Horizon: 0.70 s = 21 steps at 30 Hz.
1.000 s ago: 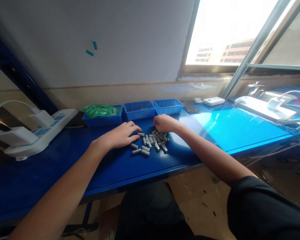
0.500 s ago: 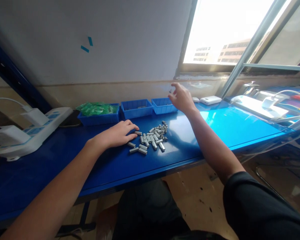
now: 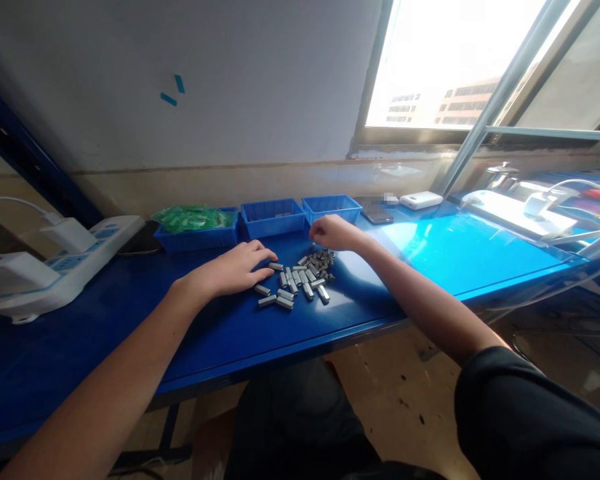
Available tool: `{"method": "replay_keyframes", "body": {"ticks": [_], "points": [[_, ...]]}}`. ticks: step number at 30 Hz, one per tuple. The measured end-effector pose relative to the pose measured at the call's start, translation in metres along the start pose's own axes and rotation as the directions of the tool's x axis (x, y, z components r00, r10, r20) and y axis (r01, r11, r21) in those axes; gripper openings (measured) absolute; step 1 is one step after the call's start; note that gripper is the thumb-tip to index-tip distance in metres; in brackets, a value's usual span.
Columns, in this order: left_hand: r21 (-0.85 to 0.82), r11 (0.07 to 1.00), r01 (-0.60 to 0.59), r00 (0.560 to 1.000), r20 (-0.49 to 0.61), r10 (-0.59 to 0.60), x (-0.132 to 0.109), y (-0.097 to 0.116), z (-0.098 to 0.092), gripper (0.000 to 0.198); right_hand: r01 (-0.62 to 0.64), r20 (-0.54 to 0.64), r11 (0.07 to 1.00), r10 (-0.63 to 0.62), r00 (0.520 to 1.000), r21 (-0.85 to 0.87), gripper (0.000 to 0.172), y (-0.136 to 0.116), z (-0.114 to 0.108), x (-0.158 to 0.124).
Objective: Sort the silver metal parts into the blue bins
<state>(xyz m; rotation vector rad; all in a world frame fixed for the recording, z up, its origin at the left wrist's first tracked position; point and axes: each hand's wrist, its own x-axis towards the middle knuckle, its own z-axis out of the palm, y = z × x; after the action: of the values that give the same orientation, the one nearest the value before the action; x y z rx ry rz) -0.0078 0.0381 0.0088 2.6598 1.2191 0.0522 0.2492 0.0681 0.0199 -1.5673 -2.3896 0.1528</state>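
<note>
My left hand (image 3: 237,268) rests on the blue table with its fingers apart. By its thumb and forefinger lies one metal hex standoff (image 3: 276,266). More hex standoffs (image 3: 284,302) are scattered and heaped just right of that hand. Smaller metal pieces, perhaps screws or short fasteners (image 3: 324,259), form the far right side of the heap. Over these small pieces, my right hand (image 3: 334,233) is closed, fingers curled downward. A tiny grey piece shows under its fingertips, too small to name.
Along the wall stand a blue bin with green packets (image 3: 195,220), a middle blue bin (image 3: 275,228) and a right blue bin (image 3: 350,201). A phone (image 3: 377,212) and a white box-shaped device (image 3: 421,200) lie further right. On the left sits a power strip (image 3: 95,250).
My right hand has moved from above the right blue bin down and left to the heap, and its fingers have curled. The phone now shows. My left hand has stayed in place.
</note>
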Motion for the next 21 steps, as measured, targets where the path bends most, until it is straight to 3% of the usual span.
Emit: {"method": "replay_keyframes", "body": {"ticks": [4, 6, 9, 11, 14, 16, 17, 18, 19, 20, 21], "points": [[-0.001, 1.000, -0.007, 1.000, -0.002, 0.007, 0.000, 0.000, 0.000, 0.049, -0.008, -0.275, 0.999, 0.017, 0.961, 0.032, 0.022, -0.002, -0.009, -0.002], [0.001, 1.000, -0.005, 1.000, -0.002, 0.005, 0.000, 0.001, -0.001, 0.049, -0.020, -0.237, 1.000, 0.020, 0.971, 0.003, 0.024, -0.003, -0.006, -0.001], [0.002, 1.000, 0.016, 1.000, 0.004, -0.016, 0.000, 0.002, -0.001, 0.049, -0.011, -0.024, 0.999, 0.010, 1.000, -0.049, 0.029, -0.005, 0.011, 0.004], [0.005, 1.000, 0.026, 1.000, 0.007, -0.026, 0.000, 0.002, -0.001, 0.050, -0.016, 0.043, 0.997, 0.019, 0.999, -0.074, 0.022, -0.006, 0.024, 0.010], [0.019, 1.000, 0.014, 1.000, 0.001, -0.014, 0.000, 0.000, 0.000, 0.049, 0.003, 0.007, 0.998, -0.003, 1.000, -0.061, 0.017, -0.010, 0.031, 0.014], [0.024, 1.000, -0.002, 1.000, -0.010, 0.003, 0.001, -0.001, 0.001, 0.048, 0.072, -0.176, 0.997, -0.073, 0.982, -0.009, 0.015, -0.015, 0.019, 0.008], [0.022, 1.000, -0.008, 1.000, -0.014, 0.008, 0.001, -0.002, 0.001, 0.048, 0.103, -0.350, 0.995, -0.092, 0.932, 0.013, 0.016, -0.019, 0.008, 0.003], [0.017, 1.000, -0.011, 1.000, -0.017, 0.011, 0.001, -0.002, 0.002, 0.048, 0.144, -0.558, 0.989, -0.104, 0.824, 0.028, 0.019, -0.022, -0.006, -0.004], [0.010, 1.000, -0.012, 1.000, -0.017, 0.012, 0.000, -0.002, 0.002, 0.048, 0.134, -0.766, 0.990, -0.062, 0.640, 0.032, 0.024, -0.024, -0.022, -0.012], [0.002, 1.000, -0.010, 1.000, -0.014, 0.010, 0.000, -0.002, 0.001, 0.049, 0.121, -0.912, 0.992, -0.013, 0.409, 0.041, 0.029, -0.025, -0.038, -0.019], [-0.004, 1.000, -0.004, 1.000, -0.007, 0.004, -0.001, -0.001, 0.001, 0.049, 0.136, -0.987, 0.990, 0.015, 0.157, 0.037, 0.030, -0.023, -0.052, -0.026]]}}
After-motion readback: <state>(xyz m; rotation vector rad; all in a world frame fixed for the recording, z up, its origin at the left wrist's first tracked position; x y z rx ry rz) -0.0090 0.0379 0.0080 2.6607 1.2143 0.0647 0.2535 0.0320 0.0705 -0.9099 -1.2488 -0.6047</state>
